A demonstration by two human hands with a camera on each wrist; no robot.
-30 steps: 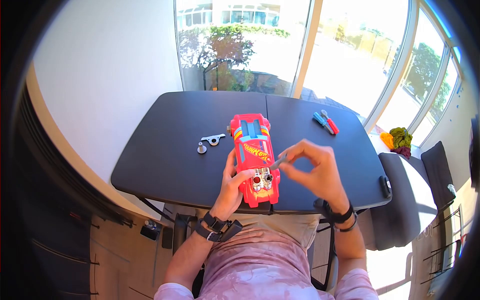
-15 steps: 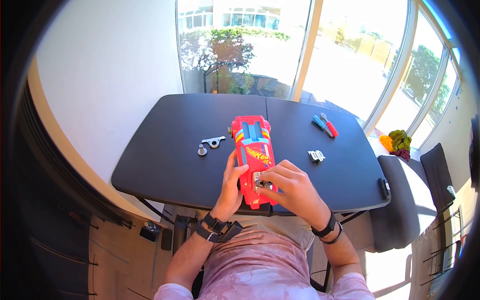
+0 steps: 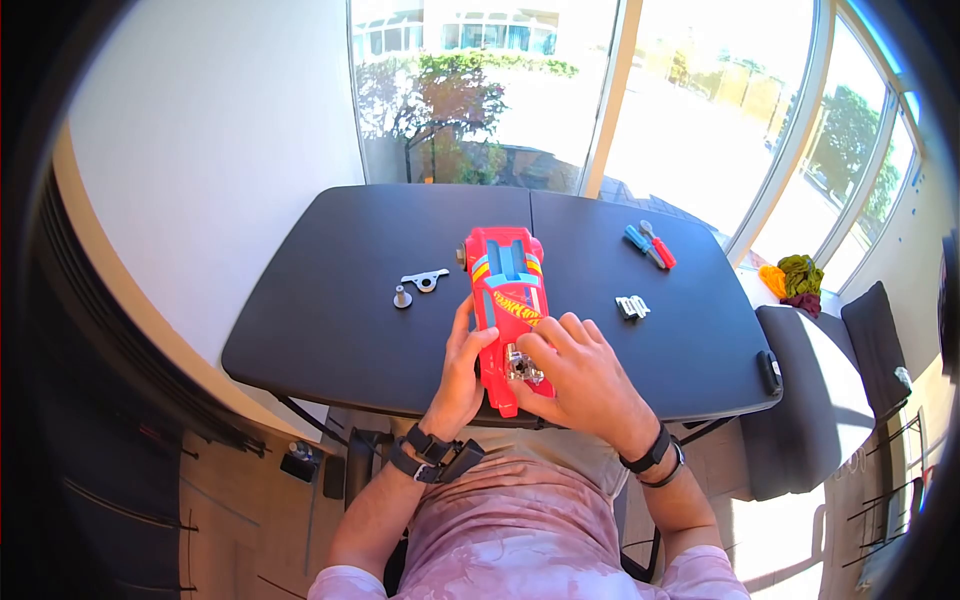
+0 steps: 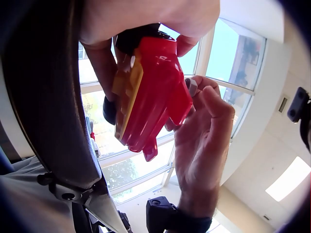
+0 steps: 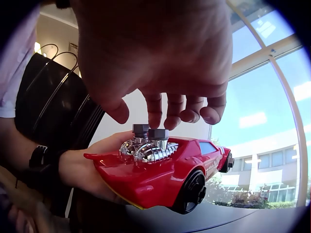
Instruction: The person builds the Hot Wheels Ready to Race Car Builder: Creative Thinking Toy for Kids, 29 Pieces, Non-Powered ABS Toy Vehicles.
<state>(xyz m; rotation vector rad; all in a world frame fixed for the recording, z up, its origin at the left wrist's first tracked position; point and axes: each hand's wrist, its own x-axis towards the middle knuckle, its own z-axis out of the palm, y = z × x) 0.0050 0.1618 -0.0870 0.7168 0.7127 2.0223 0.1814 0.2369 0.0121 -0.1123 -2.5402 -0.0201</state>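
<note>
A red toy car [image 3: 508, 275] with blue windows and yellow lettering is held up over the table by my left hand [image 3: 462, 372], its fingers and thumb curled round the car's side. The chrome engine [image 5: 154, 151] on its hood carries two grey hex-headed plastic bolts [image 5: 159, 134] side by side. My right hand [image 3: 590, 385] hovers over the engine. In the right wrist view its thumb and fingers hang spread, fingertips right above the bolt heads. The left wrist view shows the car's red underside [image 4: 158, 92] and a grey bolt head beside the right fingertips.
On the dark table [image 3: 340, 340] lie a grey bracket [image 3: 427, 281] with a round hole and a loose grey bolt [image 3: 402, 297] to the left. A white-and-black part [image 3: 632, 308] lies at right, with blue- and red-handled tools [image 3: 652, 245] farther back. A dark device [image 3: 769, 374] sits at the right edge.
My right hand, earlier pinching a grey bolt beside the car, moved left and down onto the engine. The empty engine hole now has a bolt. The left hand still holds the car.
</note>
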